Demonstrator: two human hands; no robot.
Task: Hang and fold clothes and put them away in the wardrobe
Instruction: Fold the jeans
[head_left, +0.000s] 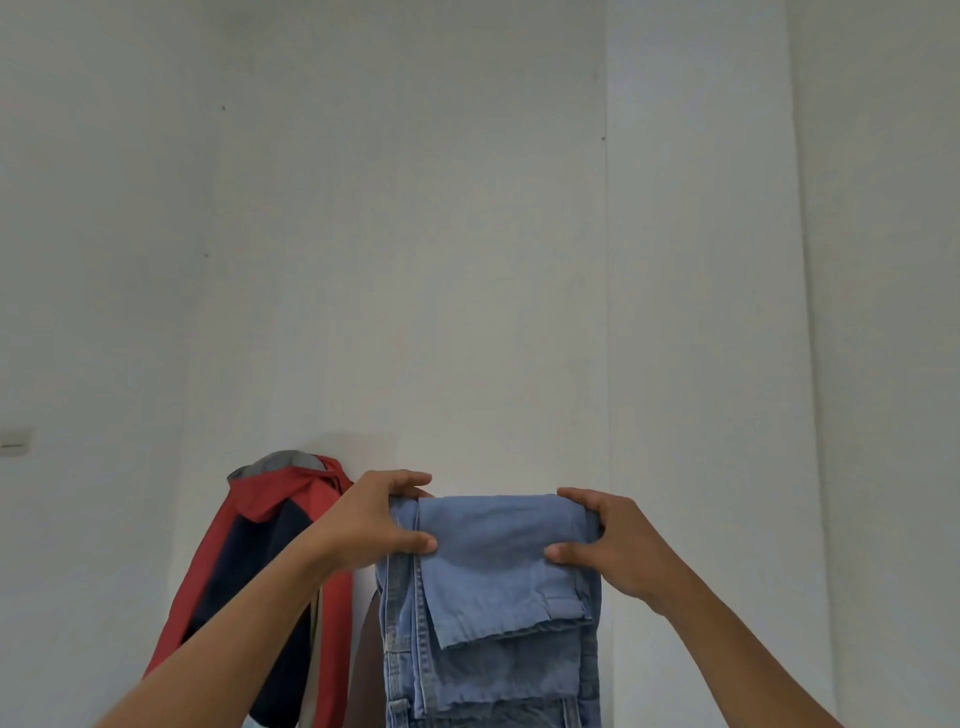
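The jeans (493, 571) are held up before the wall (467, 234), just right of the jacket (270, 519). The top fold is pinched at one end by the left hand (374, 519) and at the other by the right hand (608, 540), with thumbs in front and fingers curled over the fold.

Hazards:
- If either pinch is eased, the heavy layers are likely to slide and the fold to be lost.
- Support under the fold is hidden, so release should be judged unsafe.
- The jacket may be snagged by the left forearm.

Materials: the jeans are pale blue denim, stiff, seamed and stacked in flat layers. The jacket is smooth red and navy cloth, with a grey-lined hood.
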